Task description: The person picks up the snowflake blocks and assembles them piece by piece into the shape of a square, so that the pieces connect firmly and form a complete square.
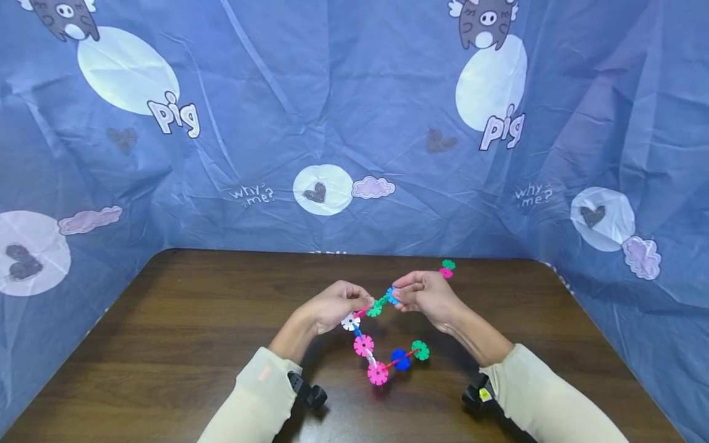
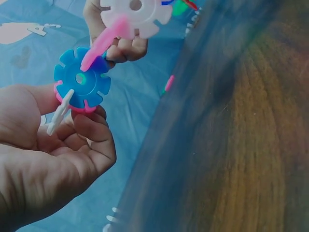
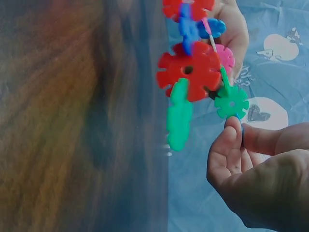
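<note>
A chain of interlocking plastic snowflake discs is held up over the table by both hands. My left hand pinches it near a white disc; in the left wrist view, thumb and fingers are at a pink disc behind a blue disc. My right hand pinches a light blue disc at the chain's upper end, joined to a green disc. The rest curves downward through pink discs and a dark blue disc to a green end disc.
Beyond the right hand, a loose green disc and a pink disc lie near the far edge of the brown wooden table. A blue printed cloth hangs behind the table and along its sides.
</note>
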Tool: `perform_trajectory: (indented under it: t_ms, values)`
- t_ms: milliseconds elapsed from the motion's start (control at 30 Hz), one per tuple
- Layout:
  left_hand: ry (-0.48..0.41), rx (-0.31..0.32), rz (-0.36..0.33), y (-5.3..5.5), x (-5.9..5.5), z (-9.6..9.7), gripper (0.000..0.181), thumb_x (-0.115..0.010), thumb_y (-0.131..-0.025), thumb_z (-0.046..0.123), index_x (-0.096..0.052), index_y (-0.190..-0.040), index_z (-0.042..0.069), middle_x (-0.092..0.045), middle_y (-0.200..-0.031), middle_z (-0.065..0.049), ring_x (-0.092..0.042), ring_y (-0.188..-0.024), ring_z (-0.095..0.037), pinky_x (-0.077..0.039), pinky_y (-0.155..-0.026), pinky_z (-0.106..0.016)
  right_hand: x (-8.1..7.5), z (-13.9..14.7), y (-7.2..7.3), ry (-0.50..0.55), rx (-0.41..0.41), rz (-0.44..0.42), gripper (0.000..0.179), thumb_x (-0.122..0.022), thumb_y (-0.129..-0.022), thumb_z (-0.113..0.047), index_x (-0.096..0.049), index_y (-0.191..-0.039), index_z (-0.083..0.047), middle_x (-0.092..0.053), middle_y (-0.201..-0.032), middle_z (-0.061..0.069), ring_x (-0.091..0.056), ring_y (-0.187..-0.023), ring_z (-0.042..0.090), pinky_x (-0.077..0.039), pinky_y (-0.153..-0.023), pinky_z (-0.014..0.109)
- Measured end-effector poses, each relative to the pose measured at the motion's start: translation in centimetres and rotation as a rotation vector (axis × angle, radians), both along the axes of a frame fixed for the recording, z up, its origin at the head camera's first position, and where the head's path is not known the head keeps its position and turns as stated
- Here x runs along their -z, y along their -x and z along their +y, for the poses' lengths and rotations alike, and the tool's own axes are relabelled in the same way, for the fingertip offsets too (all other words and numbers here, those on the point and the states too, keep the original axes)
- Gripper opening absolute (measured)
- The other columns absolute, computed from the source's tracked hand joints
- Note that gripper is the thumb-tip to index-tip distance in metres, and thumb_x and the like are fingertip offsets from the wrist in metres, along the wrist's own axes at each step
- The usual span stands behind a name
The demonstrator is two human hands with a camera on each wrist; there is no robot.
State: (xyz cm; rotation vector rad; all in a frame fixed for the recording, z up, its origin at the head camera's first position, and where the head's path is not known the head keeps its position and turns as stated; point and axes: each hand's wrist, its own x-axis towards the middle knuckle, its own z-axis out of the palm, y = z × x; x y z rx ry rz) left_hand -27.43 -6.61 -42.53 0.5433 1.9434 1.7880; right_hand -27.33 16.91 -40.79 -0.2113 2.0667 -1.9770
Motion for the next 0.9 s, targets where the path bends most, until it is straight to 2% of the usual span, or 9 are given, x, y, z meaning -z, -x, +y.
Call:
perform_trajectory:
  t_ms: [233, 400, 633, 900]
  values:
    - [-0.001, 0.017, -0.017, 0.0, -0.1, -0.1, 0.02, -0.058, -0.102, 0.004, -0.066, -0.102, -0.014, -0.058, -0.082, -0.001, -0.052, -0.08, -0.013, -0.046, -0.073, -0.024, -0.4, 0.0, 0.3, -0.04, -0.012, -0.027, 0.029, -0.066, -0.095, 0.006, -0.057, -0.118, 0.019, -0.073, -0.085, 0.008, -0.07, -0.07, 0.018, -0.06, -0.068, 0.027]
    - [0.009, 0.018, -0.031, 0.1, -0.1, -0.2, 0.019, -0.058, -0.102, 0.003, -0.066, -0.104, -0.014, -0.058, -0.082, -0.001, -0.053, -0.081, -0.014, -0.048, -0.075, -0.025, -0.2, 0.0, 0.3, -0.002, -0.012, -0.042, 0.027, -0.066, -0.093, 0.009, -0.058, -0.117, 0.019, -0.073, -0.085, 0.008, -0.07, -0.069, 0.018, -0.06, -0.067, 0.027]
    - [-0.027, 0.038, -0.025, 0.1, -0.2, 0.0, 0.02, -0.058, -0.1, 0.002, -0.065, -0.104, -0.017, -0.06, -0.083, 0.0, -0.054, -0.083, -0.014, -0.048, -0.079, -0.027, 0.3, 0.2, -0.1, 0.026, -0.028, -0.067, 0.028, -0.066, -0.094, 0.007, -0.058, -0.117, 0.019, -0.073, -0.085, 0.007, -0.068, -0.068, 0.016, -0.06, -0.068, 0.027]
    - [-0.009, 0.029, -0.001, -0.2, -1.0, 0.2, 0.018, -0.058, -0.101, 0.002, -0.065, -0.1, -0.015, -0.055, -0.077, 0.001, -0.05, -0.077, -0.012, -0.045, -0.073, -0.024, 0.0, 0.3, -0.4, 0.074, -0.012, -0.067, 0.033, -0.066, -0.094, 0.007, -0.054, -0.121, 0.021, -0.073, -0.084, 0.006, -0.068, -0.067, 0.015, -0.06, -0.07, 0.028]
